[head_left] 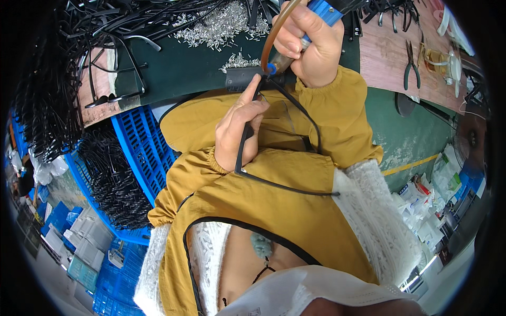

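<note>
The right hand (311, 45) gripped a blue-handled tool (321, 10), its tip on a black frame (247, 142) pinched in the left hand (237, 131); work looked midway, with metal pins (216, 26) beyond and many frames (113, 179) piled leftward, seemingly unfinished

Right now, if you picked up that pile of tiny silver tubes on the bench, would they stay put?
Probably not. The silver tubes lie loose and scattered on the dark bench mat, so they would likely spill. They look round, so they may roll. Being tiny, they are probably light.

Blue crate (138, 150), black strap (243, 142), mustard sleeves (295, 210)
</note>
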The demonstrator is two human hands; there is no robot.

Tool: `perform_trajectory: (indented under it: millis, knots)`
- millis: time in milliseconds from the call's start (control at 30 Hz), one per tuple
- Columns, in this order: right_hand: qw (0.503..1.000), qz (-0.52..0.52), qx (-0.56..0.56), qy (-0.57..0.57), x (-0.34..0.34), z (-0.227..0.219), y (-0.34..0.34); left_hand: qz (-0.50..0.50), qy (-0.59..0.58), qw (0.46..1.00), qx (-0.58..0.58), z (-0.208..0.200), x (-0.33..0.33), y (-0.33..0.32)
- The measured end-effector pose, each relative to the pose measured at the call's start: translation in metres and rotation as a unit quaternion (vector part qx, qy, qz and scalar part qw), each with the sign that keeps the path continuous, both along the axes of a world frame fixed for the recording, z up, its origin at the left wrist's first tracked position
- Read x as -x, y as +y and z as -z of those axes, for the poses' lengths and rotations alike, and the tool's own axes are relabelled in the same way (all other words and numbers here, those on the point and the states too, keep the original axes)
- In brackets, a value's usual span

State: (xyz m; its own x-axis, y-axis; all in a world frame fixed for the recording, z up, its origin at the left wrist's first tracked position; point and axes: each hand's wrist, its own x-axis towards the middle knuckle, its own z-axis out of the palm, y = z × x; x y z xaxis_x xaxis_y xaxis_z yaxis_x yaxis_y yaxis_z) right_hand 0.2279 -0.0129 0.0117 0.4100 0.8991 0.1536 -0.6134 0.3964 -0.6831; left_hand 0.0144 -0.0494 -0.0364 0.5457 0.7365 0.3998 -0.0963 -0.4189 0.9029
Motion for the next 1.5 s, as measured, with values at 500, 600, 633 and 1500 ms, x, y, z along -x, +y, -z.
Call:
perform_trajectory:
  millis: [500,600,633,1500]
  knots:
    - [0.999,-0.032,0.007,0.012,-0.069,-0.008,-0.065,-0.061,0.008,0.989,0.133,-0.058,0.047,0.029]
    - [1.000,0.019,0.014,-0.002,-0.098,0.000,-0.071,-0.360,0.043,0.930,0.062,-0.076,0.119,0.047]
    - [0.997,0.073,0.018,-0.012,-0.102,0.005,-0.073,-0.408,0.052,0.911,0.033,-0.083,0.146,0.057]
    - [0.646,0.344,0.295,-0.614,-0.139,0.045,-0.033,-0.242,0.295,0.884,-0.271,-0.141,-0.081,0.284]
